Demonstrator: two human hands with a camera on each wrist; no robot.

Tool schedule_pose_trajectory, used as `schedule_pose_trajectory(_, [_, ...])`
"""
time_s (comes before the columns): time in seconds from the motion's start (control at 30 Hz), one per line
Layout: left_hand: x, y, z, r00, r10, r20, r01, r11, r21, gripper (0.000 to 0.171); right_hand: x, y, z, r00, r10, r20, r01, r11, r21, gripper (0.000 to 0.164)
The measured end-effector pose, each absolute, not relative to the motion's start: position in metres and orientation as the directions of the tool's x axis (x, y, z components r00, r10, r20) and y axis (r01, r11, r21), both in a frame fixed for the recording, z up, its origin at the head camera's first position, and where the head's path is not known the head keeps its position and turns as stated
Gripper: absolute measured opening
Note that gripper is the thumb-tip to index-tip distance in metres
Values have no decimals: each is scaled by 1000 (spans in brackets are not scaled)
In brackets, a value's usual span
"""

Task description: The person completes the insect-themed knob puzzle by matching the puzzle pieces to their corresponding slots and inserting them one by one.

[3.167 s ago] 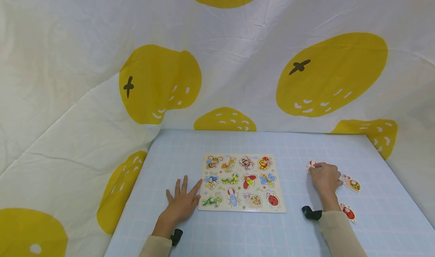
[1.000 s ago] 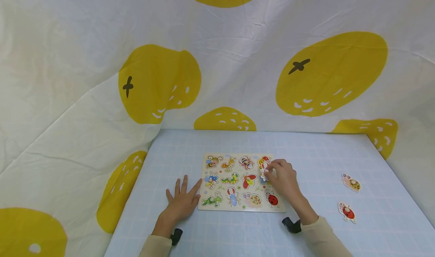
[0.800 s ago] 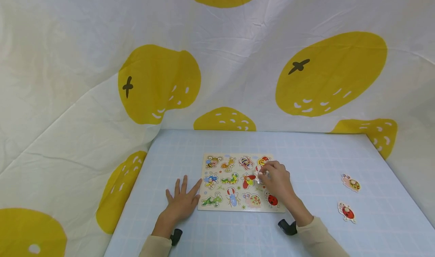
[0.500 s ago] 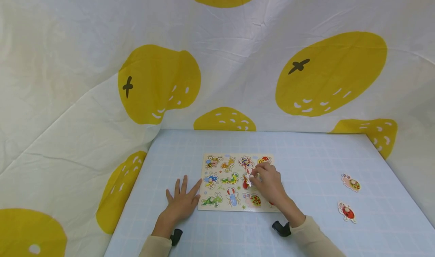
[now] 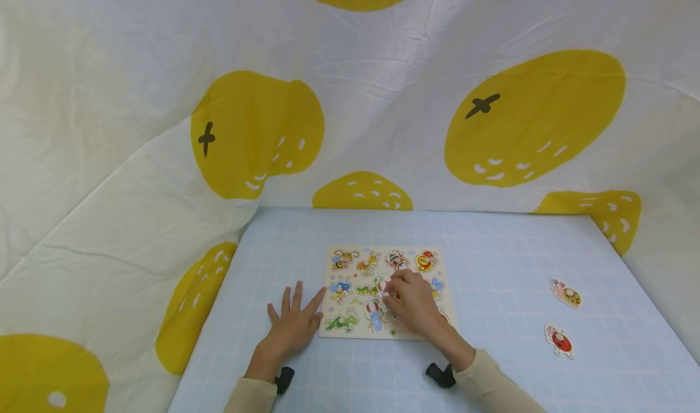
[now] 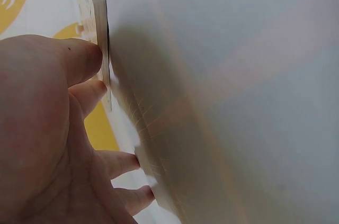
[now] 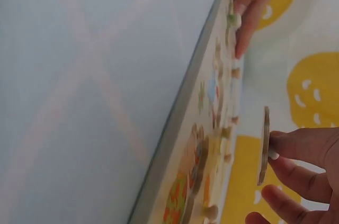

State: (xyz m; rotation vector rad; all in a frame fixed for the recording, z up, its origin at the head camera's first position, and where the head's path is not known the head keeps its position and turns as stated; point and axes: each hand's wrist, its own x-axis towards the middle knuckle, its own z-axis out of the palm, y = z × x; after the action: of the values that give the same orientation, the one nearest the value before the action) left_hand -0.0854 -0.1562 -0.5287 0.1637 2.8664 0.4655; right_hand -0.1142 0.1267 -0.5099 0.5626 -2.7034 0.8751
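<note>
A wooden insect puzzle board [image 5: 358,334] lies mid-table, with knobbed pieces standing up from it. My right hand [image 5: 414,300] pinches a beetle puzzle piece [image 5: 381,287] with red pincers by its small knob. In the right wrist view this piece [image 7: 264,147] hangs above the board, with a gap between them. Just below it in the head view is the board's blue beetle picture [image 5: 375,319]. My left hand [image 5: 295,328] lies on the table with fingers spread; in the left wrist view its thumb [image 6: 85,60] and index finger touch the board's edge.
To the right on the table lie a loose snail piece [image 5: 566,294] and, nearer, a ladybug piece [image 5: 560,341]. The table [image 5: 492,237] has a pale blue checked cover. A white cloth [image 5: 383,127] with yellow fruit prints hangs behind and at the sides.
My right hand picked up the beetle piece at the right side of the table, carried it left over the board and moved on to above its middle. My left hand has stayed put.
</note>
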Motion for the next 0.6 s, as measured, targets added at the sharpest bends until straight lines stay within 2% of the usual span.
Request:
schedule_pose_trajectory(0.27, [-85,-157,-530,-971,152,-185,86,943,321,54,-108,115,-513,-907,-317,276,-420,733,-536,12])
schedule_pose_trajectory(0.6, [-87,-159,-533,-968,156,-195,88,944,318,55,-106,108,-515,-912,-364,188,-407,758,-509,12])
